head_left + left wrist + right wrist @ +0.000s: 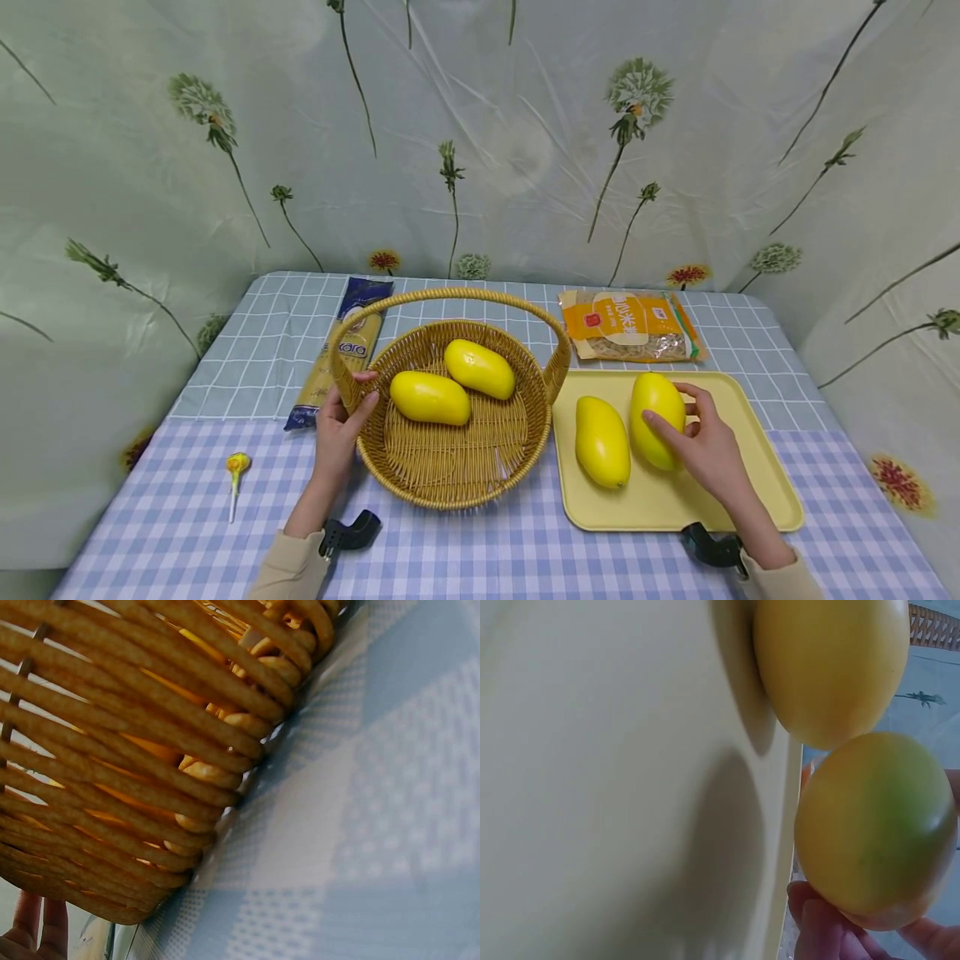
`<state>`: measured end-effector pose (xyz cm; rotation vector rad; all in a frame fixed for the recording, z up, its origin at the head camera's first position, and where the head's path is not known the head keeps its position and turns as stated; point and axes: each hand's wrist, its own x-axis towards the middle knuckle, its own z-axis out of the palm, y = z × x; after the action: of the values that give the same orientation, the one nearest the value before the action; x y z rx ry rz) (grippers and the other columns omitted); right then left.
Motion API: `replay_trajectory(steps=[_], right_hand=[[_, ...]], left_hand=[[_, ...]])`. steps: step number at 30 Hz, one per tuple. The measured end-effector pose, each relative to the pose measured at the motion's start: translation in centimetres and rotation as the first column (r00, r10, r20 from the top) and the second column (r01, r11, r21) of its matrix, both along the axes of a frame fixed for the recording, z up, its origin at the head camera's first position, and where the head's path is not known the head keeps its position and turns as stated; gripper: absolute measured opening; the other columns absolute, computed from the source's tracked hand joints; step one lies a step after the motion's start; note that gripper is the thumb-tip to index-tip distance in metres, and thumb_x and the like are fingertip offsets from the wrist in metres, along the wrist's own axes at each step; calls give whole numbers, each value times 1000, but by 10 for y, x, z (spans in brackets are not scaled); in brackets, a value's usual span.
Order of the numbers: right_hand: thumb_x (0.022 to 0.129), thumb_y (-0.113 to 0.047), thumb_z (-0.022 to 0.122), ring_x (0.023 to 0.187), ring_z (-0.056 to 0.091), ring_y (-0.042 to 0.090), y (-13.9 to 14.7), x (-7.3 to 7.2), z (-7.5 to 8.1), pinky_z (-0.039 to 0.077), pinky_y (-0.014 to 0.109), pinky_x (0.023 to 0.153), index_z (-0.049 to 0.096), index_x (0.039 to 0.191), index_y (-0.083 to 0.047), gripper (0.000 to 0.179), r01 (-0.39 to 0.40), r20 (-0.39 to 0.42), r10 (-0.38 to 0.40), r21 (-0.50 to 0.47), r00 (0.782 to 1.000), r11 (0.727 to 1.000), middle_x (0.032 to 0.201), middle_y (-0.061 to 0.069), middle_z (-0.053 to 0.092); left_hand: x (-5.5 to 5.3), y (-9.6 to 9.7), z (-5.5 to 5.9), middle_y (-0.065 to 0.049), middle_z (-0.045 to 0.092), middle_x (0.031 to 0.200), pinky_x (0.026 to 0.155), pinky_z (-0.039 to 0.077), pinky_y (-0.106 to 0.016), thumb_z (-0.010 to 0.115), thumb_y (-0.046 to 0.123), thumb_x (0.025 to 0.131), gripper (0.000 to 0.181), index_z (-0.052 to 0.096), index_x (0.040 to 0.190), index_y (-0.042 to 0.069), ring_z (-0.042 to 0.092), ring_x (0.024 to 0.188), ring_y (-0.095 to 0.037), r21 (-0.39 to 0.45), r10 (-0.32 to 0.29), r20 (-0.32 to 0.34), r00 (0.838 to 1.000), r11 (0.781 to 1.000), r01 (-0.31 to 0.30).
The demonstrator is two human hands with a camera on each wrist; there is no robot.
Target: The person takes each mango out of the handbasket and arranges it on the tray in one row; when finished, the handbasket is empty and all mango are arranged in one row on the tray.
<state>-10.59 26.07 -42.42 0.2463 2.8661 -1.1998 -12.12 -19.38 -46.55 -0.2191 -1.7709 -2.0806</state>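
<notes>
A round wicker basket [456,492] with a tall arched handle stands mid-table, holding two yellow mangoes, one on the left [430,398] and one on the right [480,369]. My left hand [339,429] grips its left side at the foot of the handle, thumb over the rim. In the left wrist view, fingers [54,930] show at the basket's woven wall [112,750]. My right hand [708,446] holds a mango [654,421] between thumb and fingers over a yellow tray [720,500]. That mango [877,832] has a greenish patch and hangs above its shadow. Another mango [602,442] lies on the tray beside it.
A blue-ended pasta packet [307,400] lies behind the left hand. An orange food packet [630,327] rests behind the tray. A lollipop [237,475] lies at the left on the checked cloth [480,558]. Floral fabric [525,150] hangs behind the table.
</notes>
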Motion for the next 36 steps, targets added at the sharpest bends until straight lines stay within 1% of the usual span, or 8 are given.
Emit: replay_trajectory(steps=[5,9,12,20,29,36], right_hand=[[87,-52,62,71,45,25,0,0,0,40,29,52,27,141,-5,80,-17,21,17,16,1000,1000,118,27,47],[87,-53,62,75,45,26,-1,1,-1,37,31,58,30,140,-4,79,-46,38,43,54,998,998,115,26,49],[86,-54,62,79,47,27,-1,1,-1,37,31,60,32,138,-4,78,-65,57,60,84,997,994,115,27,51],[85,-58,60,84,51,28,-1,1,-1,38,31,61,33,138,-5,79,-99,108,84,141,991,985,116,27,52],[85,-59,59,84,53,29,0,0,-2,39,31,61,34,138,-4,80,-118,129,99,143,987,983,115,28,53],[86,-59,58,88,53,31,1,1,-1,41,32,62,33,137,-2,81,-125,156,102,140,982,982,116,29,52]], left_hand=[[0,0,1,-9,61,115,96,40,-26,55,-10,91,26,47,115,-15,53,113,-21,0,-7,-14,1000,1000,7],[0,-1,1,-7,61,116,96,40,-27,55,-8,91,26,48,115,-14,52,114,-21,-11,0,-2,1000,1000,0],[0,-1,1,-7,61,116,96,40,-27,56,-8,91,26,48,115,-13,52,114,-21,-16,4,6,1000,1000,-3],[0,0,1,-6,61,116,96,40,-26,55,-8,91,26,47,115,-14,52,114,-21,-10,5,6,1000,1000,-5],[0,0,0,-7,61,116,97,40,-27,56,-7,91,26,47,115,-14,52,114,-20,-14,13,17,1000,1000,-13],[0,0,1,-8,61,116,97,40,-27,56,-8,91,26,47,115,-15,52,114,-21,-9,6,8,1000,1000,-6]])
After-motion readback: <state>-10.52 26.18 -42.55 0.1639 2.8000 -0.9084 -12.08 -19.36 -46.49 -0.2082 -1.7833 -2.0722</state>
